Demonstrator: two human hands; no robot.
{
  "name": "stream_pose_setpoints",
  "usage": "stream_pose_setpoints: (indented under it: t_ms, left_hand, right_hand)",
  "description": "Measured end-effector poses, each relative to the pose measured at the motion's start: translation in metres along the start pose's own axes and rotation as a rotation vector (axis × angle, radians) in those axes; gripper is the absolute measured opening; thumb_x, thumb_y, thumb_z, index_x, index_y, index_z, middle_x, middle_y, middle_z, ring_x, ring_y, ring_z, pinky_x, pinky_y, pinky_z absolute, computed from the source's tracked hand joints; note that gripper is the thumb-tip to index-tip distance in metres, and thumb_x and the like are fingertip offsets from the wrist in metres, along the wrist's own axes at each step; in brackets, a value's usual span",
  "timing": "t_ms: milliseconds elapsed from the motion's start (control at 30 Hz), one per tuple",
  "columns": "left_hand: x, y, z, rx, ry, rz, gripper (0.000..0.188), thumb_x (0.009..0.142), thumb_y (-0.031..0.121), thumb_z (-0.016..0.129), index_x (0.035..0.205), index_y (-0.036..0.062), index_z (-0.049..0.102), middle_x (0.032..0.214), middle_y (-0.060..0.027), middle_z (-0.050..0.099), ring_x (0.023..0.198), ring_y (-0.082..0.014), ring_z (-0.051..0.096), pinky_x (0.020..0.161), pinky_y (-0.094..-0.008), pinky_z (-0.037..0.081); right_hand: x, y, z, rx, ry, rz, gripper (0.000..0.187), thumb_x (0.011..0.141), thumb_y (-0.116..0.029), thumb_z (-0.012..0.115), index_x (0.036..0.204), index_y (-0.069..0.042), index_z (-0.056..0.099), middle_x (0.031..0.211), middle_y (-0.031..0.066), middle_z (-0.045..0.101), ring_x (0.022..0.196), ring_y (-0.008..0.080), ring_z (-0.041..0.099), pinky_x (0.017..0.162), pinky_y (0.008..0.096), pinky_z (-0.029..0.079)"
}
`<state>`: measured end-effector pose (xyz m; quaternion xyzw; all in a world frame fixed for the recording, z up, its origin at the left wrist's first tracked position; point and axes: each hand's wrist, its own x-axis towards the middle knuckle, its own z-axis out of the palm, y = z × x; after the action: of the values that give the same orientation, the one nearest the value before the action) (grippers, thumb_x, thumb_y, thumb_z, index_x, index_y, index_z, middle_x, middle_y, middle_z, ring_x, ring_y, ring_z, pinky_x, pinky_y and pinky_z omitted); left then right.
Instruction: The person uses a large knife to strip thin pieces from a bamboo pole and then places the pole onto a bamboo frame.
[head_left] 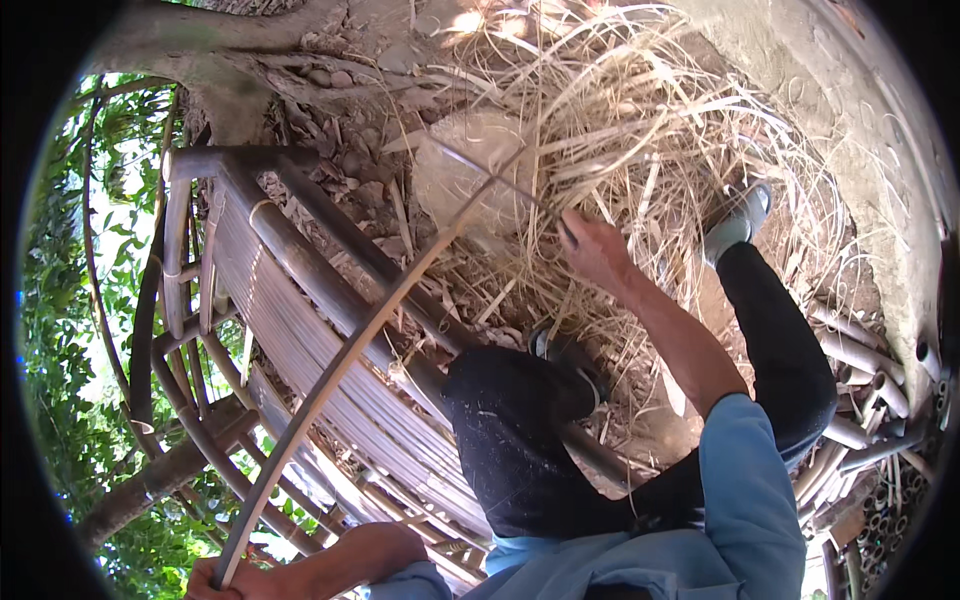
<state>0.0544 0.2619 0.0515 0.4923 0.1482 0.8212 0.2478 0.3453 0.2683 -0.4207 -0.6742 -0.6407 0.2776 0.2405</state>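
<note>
A long, narrow bamboo strip [345, 362] slants from the lower left up to the middle of the view. My left hand [240, 580] is closed around its near end, partly cut off by the lower edge. In my right hand [596, 250] is the handle of a knife [465, 160]. The thin blade points up and left and crosses the strip close to its far end. Whether the edge has entered the bamboo cannot be made out.
Pale shavings [640, 130] cover much of the ground ahead, around a flat stone [465, 185]. A slatted bamboo bench [310, 310] runs along the left and beneath me. Cut bamboo tubes [870, 375] lie at the right by an earthen wall [850, 130]. A tree trunk [230, 70] stands far left.
</note>
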Motion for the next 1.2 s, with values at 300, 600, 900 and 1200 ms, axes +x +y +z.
stream_pose_setpoints:
  t_ms: [300, 600, 900, 1200]
  left_hand:
    - [0.01, 0.024, -0.025, 0.211, -0.159, 0.104, 0.021, 0.105, 0.014, 0.045, 0.116, -0.004, 0.043, 0.066, -0.0012, 0.031, 0.057, -0.0146, 0.032, 0.056, -0.0327, 0.03]
    - [-0.028, 0.011, 0.034, 0.437, -0.137, 0.309, 0.026, 0.107, 0.01, 0.047, 0.128, -0.0033, 0.041, 0.07, -0.0005, 0.028, 0.055, -0.0116, 0.031, 0.055, -0.0289, 0.031]
    - [-0.038, 0.013, 0.047, 0.355, -0.166, 0.331, 0.025, 0.102, 0.002, 0.05, 0.123, -0.0048, 0.038, 0.069, -0.0003, 0.027, 0.054, -0.0118, 0.03, 0.052, -0.0284, 0.027]
    - [-0.035, 0.013, 0.039, 0.523, -0.121, 0.445, 0.03, 0.108, 0.033, 0.049, 0.122, 0.007, 0.047, 0.077, 0.002, 0.034, 0.063, -0.0112, 0.039, 0.054, -0.0253, 0.036]
  right_hand:
    - [-0.045, 0.002, -0.015, -0.047, 0.021, 0.124, 0.02, 0.098, -0.016, 0.063, 0.113, -0.007, 0.053, 0.069, 0.0114, 0.062, 0.059, 0.0251, 0.062, 0.05, 0.0442, 0.05]
    - [-0.086, -0.22, -0.129, 0.325, 0.055, -0.305, 0.014, 0.094, -0.01, 0.065, 0.105, -0.004, 0.059, 0.076, 0.009, 0.058, 0.059, 0.0185, 0.061, 0.043, 0.0314, 0.053]
    - [-0.084, -0.218, -0.118, 0.25, 0.121, -0.264, 0.012, 0.1, -0.015, 0.061, 0.102, -0.003, 0.058, 0.07, 0.0079, 0.055, 0.054, 0.0191, 0.058, 0.04, 0.0304, 0.047]
    - [-0.04, -0.005, -0.002, 0.401, -0.025, 0.289, 0.015, 0.103, -0.016, 0.055, 0.114, -0.007, 0.051, 0.067, 0.013, 0.056, 0.053, 0.0235, 0.056, 0.044, 0.0364, 0.044]
